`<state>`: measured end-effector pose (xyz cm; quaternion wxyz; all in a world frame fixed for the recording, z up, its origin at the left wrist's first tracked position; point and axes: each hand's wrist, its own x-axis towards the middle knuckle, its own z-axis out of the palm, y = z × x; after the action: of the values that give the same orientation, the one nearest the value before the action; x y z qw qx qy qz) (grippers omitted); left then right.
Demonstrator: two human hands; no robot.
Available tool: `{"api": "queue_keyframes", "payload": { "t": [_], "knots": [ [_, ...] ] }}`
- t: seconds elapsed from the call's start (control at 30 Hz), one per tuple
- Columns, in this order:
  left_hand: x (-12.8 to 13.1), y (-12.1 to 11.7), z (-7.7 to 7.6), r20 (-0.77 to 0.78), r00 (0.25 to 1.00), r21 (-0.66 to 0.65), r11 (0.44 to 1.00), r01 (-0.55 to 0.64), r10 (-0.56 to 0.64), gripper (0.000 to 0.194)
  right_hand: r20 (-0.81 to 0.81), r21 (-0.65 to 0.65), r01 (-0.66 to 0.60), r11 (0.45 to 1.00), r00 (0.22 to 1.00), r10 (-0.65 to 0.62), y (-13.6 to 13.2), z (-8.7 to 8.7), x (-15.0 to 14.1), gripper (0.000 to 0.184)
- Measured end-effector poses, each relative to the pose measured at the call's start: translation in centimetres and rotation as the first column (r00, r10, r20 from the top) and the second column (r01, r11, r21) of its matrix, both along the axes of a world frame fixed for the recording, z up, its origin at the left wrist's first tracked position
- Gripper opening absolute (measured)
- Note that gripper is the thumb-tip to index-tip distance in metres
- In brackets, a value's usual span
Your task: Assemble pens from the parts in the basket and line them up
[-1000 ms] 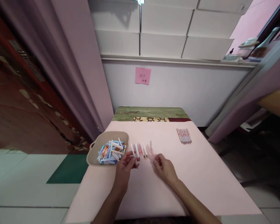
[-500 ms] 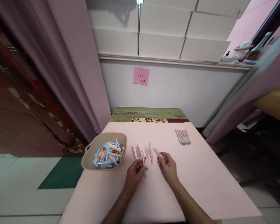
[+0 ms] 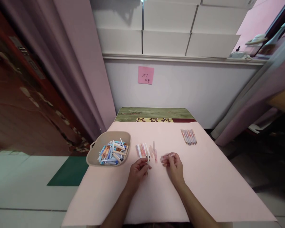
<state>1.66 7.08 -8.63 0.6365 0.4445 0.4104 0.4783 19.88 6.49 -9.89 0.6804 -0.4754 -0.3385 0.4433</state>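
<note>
My left hand [image 3: 137, 173] is closed in a pinch round a slim pen refill [image 3: 147, 174], which stands almost upright with its dark tip downward. Between the fingers of my right hand [image 3: 175, 167] is a clear pink pen barrel [image 3: 165, 157], slightly blurred and lying nearly sideways. Just beyond my left hand, several white and pink pen parts [image 3: 141, 149] lie side by side. A pink pen part [image 3: 155, 155] rests on the table between the two hands, with a few thin pieces beside it.
A beige basket [image 3: 91, 160] full of mixed pen parts stands at the left of the pink-covered table [image 3: 166, 202]. Several pens [image 3: 189, 137] lie in a neat row at the back right. A pink note [image 3: 145, 75] is stuck on the wall behind.
My right hand has turned the pen barrel from slanting to nearly sideways. My left hand still pinches the refill in about the same place. The view has shifted slightly.
</note>
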Motion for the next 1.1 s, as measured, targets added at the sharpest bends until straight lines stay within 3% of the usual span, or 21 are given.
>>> {"api": "queue_keyframes", "payload": {
  "t": [0.1, 0.23, 0.47, 0.77, 0.97, 1.1],
  "knots": [
    [0.1, -0.6, 0.0, 0.021, 0.999, -0.035, 0.999, 0.034, -0.033, 0.031, -0.122, -0.034, -0.013, 0.999, 0.993, 0.009, 0.2, 1.0, -0.3, 0.033],
    [0.3, -1.7, -0.1, 0.046, 0.994, -0.068, 0.993, 0.099, -0.096, 0.032, -0.188, -0.062, -0.124, 0.990, 0.976, 0.110, 0.2, 2.6, -0.7, 0.036],
    [0.2, -2.4, 0.7, -0.042, 0.985, -0.053, 0.985, 0.163, -0.165, 0.030, -0.068, -0.015, -0.166, 0.986, 0.984, 0.164, -0.2, 4.3, -1.7, 0.032],
    [0.3, -2.4, 1.0, -0.067, 0.981, -0.055, 0.983, 0.177, -0.181, 0.029, 0.045, -0.007, -0.233, 0.973, 0.972, 0.233, -0.4, 4.5, -1.5, 0.032],
    [0.3, -2.5, 1.6, 0.021, 0.985, -0.113, 0.978, 0.174, -0.173, 0.029, 0.090, -0.079, -0.387, 0.918, 0.915, 0.394, -0.8, 5.2, -2.0, 0.033],
    [0.5, -3.1, 3.0, 0.099, 0.984, -0.185, 0.969, 0.165, -0.149, 0.030, 0.053, -0.110, -0.465, 0.878, 0.880, 0.473, -1.1, 6.8, -1.3, 0.033]
  ]
}}
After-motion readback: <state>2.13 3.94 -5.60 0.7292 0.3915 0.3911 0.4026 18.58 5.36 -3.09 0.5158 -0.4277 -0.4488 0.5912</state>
